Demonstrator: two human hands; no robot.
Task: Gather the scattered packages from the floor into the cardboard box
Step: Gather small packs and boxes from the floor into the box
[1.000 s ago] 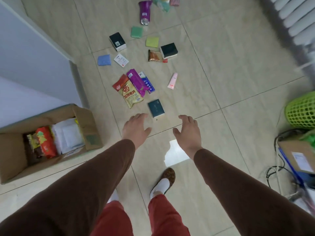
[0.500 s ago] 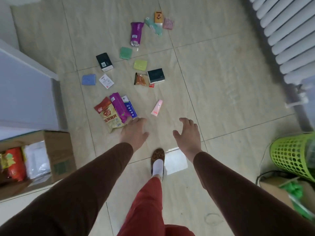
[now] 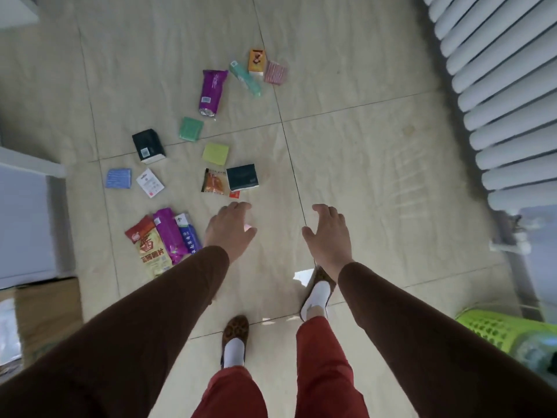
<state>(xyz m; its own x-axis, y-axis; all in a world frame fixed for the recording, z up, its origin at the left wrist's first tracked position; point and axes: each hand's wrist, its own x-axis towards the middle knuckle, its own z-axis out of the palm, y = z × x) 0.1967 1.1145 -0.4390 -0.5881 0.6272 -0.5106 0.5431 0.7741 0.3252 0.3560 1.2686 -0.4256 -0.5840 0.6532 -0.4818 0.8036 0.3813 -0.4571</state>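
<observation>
Several packages lie scattered on the tiled floor. My left hand hangs open over a pink tube, which it mostly hides. My right hand is open over bare tile and holds nothing. Left of my left hand lie a yellow-red chip bag, a purple pouch and a blue box. Just beyond the hands are a dark box and an orange snack packet. The cardboard box shows only partly at the left edge.
Farther off lie a black box, a blue packet, a white card, green squares and a purple bag. A white radiator runs along the right. A green basket stands lower right, white furniture left.
I have stepped forward, so the packages and the cardboard box have slid down and left in view. My left hand now hovers over the pink tube. Both hands stay open.
</observation>
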